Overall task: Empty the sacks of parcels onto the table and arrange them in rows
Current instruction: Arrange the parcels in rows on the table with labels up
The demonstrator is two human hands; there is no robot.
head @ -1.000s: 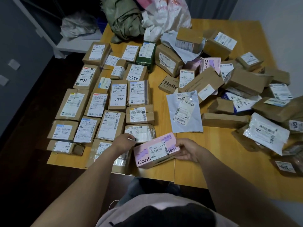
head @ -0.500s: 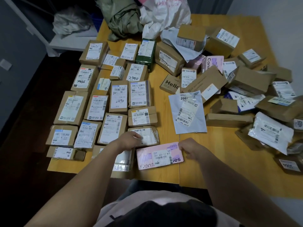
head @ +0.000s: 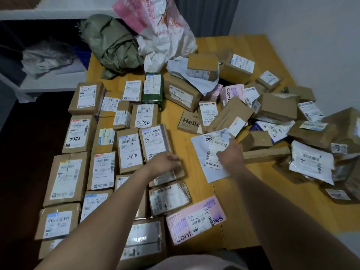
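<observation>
Landmark: pink box (head: pixel 195 219), lying flat at the near edge of the wooden worktop (head: pixel 243 211), label up, print partly covered by the label.

Two sacks lie at the far end of the worktop, well beyond the pink box: a green sack (head: pixel 111 45), crumpled, and a white-and-pink sack (head: pixel 161 30) touching its right side, slumped and open.

Rows of brown parcels (head: pixel 101 170) fill the area left of the pink box and beyond it. They lie label up, edges touching or nearly so, and several have handwritten numbers. The nearest row ends just beside the pink box's left edge.

The unsorted heap (head: pixel 276 108) sits right of the pink box and beyond it: brown boxes, white bags and another pink carton, tilted and overlapping.

A dark green box (head: pixel 153 88) lies at the far end of the rows, straight beyond the pink box.

A white mailer (head: pixel 212 170) lies beyond the pink box, a bit to the right, between the rows and the heap. Its far end is crumpled and lifted.

Right grip (head: pixel 229 154): beyond the pink box, on the mailer's far right part, fingers curled and pinching the mailer.

Left grip (head: pixel 165 162): beyond the pink box and slightly left, over a brown parcel at the rows' right edge. Fingers are curled into a fist with nothing visibly held; whether it touches the parcel is unclear.
</observation>
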